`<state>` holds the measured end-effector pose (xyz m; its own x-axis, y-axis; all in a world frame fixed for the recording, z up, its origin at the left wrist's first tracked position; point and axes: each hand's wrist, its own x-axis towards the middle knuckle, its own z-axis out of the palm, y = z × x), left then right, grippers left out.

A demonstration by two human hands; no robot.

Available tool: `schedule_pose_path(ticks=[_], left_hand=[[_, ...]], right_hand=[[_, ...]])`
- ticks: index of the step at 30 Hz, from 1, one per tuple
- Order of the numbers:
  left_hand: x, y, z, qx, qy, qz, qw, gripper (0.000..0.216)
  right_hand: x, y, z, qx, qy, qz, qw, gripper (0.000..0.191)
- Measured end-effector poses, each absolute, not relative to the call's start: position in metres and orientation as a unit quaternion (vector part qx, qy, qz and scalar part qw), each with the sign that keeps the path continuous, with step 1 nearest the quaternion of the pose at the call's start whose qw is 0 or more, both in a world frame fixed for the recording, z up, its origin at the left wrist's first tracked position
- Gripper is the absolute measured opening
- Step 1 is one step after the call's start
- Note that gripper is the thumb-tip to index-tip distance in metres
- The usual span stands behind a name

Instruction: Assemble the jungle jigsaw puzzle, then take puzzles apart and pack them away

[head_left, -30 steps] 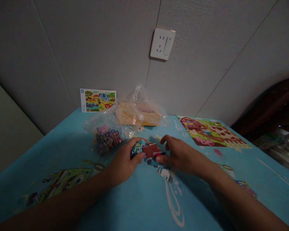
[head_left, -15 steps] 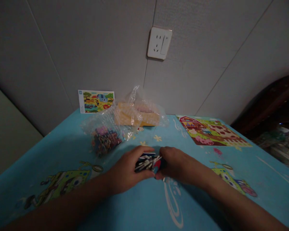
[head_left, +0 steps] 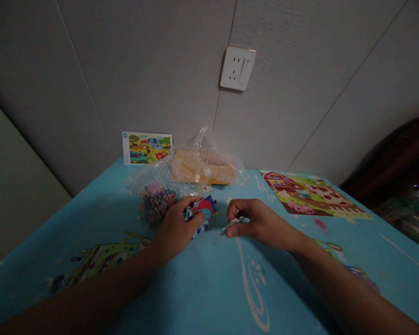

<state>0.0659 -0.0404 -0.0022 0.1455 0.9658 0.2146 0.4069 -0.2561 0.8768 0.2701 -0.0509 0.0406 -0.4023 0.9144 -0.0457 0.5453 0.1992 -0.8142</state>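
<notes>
My left hand (head_left: 181,222) is closed round a stack of jigsaw puzzle pieces (head_left: 206,208), coloured blue, red and white, with the thumb pressed on top. To its right, my right hand (head_left: 253,218) pinches a thin puzzle piece (head_left: 233,224) between thumb and fingers, seen nearly edge on. The two hands are a short gap apart, over the blue cloth. Just beyond my left hand lies a clear plastic bag (head_left: 150,179) with more colourful pieces (head_left: 157,200) inside it; my fingers overlap its edge in view.
A yellow-orange packet (head_left: 223,173) sits under clear plastic by the wall. A picture card (head_left: 148,148) leans at the back left. On the right lies a farm-scene puzzle (head_left: 310,193). The cartoon-printed cloth (head_left: 202,288) covers the table; a socket (head_left: 238,69) is on the wall.
My hands were together around the stack and have moved apart. The right has come away with a thin piece, while the left has tilted the stack, showing its coloured face.
</notes>
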Motion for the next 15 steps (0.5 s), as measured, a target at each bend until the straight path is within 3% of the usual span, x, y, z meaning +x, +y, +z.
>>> schedule_pose_path(ticks=[3, 6, 12, 15], left_hand=[[0.066, -0.045, -0.005, 0.697, 0.445, 0.416, 0.379, 0.032], [0.068, -0.051, -0.007, 0.708, 0.407, 0.413, 0.403, 0.038], [0.065, -0.051, -0.012, 0.737, 0.425, 0.417, 0.321, 0.050], [0.066, -0.052, -0.015, 0.747, 0.432, 0.404, 0.303, 0.048]], right_hand=[[0.258, -0.051, 0.021, -0.470, -0.734, 0.368, 0.324, 0.036], [0.240, -0.053, -0.001, -0.438, -0.696, 0.420, 0.385, 0.044], [0.217, -0.061, -0.003, -0.442, -0.594, 0.511, 0.436, 0.076], [0.215, -0.061, 0.000, -0.448, -0.614, 0.467, 0.453, 0.057]])
